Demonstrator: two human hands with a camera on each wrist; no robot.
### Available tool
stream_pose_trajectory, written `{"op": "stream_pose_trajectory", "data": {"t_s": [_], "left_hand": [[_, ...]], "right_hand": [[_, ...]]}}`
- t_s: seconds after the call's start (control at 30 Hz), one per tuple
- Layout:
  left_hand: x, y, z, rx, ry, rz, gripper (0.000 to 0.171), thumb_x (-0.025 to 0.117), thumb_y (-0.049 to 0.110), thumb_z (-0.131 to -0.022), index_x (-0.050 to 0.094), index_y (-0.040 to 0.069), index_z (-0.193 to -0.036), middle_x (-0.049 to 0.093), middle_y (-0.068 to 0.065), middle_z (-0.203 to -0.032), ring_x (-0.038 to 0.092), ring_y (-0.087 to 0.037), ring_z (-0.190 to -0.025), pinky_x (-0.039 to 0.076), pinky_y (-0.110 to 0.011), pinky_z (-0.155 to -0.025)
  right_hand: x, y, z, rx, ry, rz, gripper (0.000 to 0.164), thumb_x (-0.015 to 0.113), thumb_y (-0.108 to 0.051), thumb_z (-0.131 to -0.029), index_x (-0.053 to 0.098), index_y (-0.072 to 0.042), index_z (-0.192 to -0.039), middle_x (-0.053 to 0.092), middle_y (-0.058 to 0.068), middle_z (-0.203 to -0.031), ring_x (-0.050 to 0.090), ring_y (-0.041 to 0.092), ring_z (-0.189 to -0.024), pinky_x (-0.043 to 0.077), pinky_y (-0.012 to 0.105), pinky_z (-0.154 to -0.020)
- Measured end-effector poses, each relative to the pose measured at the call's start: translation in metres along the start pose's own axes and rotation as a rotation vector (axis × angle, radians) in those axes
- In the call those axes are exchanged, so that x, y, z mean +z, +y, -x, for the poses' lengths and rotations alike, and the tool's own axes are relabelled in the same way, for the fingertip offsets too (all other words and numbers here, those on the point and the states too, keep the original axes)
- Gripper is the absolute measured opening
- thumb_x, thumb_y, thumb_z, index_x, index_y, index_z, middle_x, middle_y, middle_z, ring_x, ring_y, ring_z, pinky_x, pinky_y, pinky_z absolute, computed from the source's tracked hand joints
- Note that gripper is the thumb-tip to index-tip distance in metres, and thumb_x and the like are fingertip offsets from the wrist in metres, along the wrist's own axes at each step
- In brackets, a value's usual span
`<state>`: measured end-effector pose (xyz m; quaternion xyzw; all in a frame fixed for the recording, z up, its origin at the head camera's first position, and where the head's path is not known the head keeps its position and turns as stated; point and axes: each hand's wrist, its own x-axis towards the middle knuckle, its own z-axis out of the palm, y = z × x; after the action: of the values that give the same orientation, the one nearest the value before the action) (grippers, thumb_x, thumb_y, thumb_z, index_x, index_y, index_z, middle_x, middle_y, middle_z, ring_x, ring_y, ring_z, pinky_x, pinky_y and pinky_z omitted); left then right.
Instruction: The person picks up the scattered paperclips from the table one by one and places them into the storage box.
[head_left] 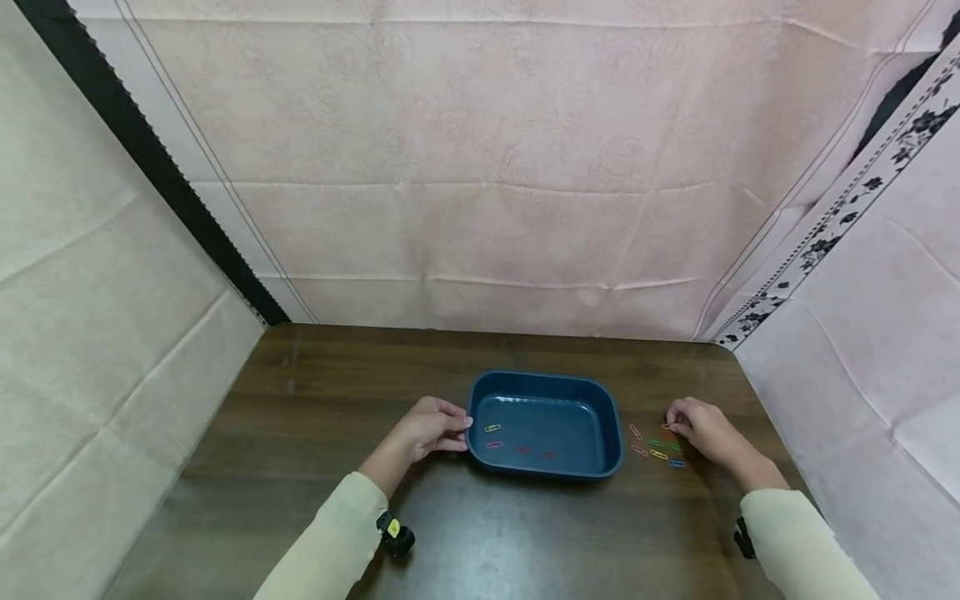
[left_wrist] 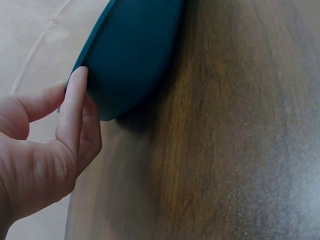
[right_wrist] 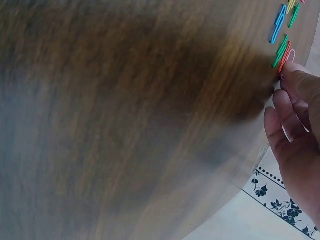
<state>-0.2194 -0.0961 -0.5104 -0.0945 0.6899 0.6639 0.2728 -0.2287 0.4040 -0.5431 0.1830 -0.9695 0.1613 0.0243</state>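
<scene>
A blue rectangular tray (head_left: 544, 472) stands on the wooden table, and my left hand (head_left: 435, 429) grips its left rim between thumb and fingers. In the left wrist view the fingertips press the outside of the tray wall (left_wrist: 132, 55). Inside the tray lie a yellow paper clip (head_left: 492, 428), a pink paper clip (head_left: 495, 445) and red ones (head_left: 522, 450). To its right, my right hand (head_left: 701, 425) is down at a small group of paper clips. Its thumb and finger pinch a pink paper clip (right_wrist: 292, 53), close beside a red-orange clip (right_wrist: 285, 56).
Several loose paper clips lie between tray and right hand, among them a yellow one (head_left: 659, 455), a blue one (head_left: 677, 463) and a pink one (head_left: 640, 451). Pale cloth (head_left: 480, 233) hangs behind the table (head_left: 300, 500) and along both sides.
</scene>
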Motion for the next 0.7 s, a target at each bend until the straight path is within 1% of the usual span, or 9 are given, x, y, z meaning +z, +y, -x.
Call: {"op": "stream_pose_trajectory", "data": {"t_s": [0.33,0.47,0.7], "left_hand": [[-0.0008,-0.0008,0.0008,-0.005,-0.006,0.003,0.032,0.068,0.009,-0.1,0.06,-0.008,-0.126,0.067,-0.02,-0.104,0.07,-0.02,-0.081,0.066,-0.036,-0.078],[-0.0011,-0.0011,0.001,0.002,-0.017,0.006,0.033,0.069,0.009,-0.099,0.06,-0.009,-0.126,0.067,-0.019,-0.103,0.07,-0.02,-0.08,0.066,-0.036,-0.078],[-0.0014,-0.0001,0.0004,0.01,-0.022,0.001,0.032,0.069,0.009,-0.099,0.06,-0.009,-0.125,0.067,-0.02,-0.102,0.07,-0.02,-0.08,0.066,-0.036,-0.077]], "right_hand": [[-0.0023,-0.0032,0.0002,0.047,-0.059,-0.032,0.021,0.075,-0.003,-0.091,0.064,-0.017,-0.081,0.057,-0.005,-0.081,0.051,0.007,-0.075,0.048,0.026,-0.063],[-0.0033,-0.004,0.0024,0.056,-0.048,-0.04,0.021,0.076,-0.003,-0.091,0.064,-0.017,-0.081,0.057,-0.005,-0.081,0.051,0.007,-0.075,0.048,0.026,-0.063],[-0.0066,-0.0048,0.0017,0.062,-0.004,-0.056,0.02,0.076,-0.005,-0.091,0.064,-0.018,-0.083,0.06,-0.006,-0.081,0.053,0.006,-0.075,0.049,0.026,-0.065]]}}
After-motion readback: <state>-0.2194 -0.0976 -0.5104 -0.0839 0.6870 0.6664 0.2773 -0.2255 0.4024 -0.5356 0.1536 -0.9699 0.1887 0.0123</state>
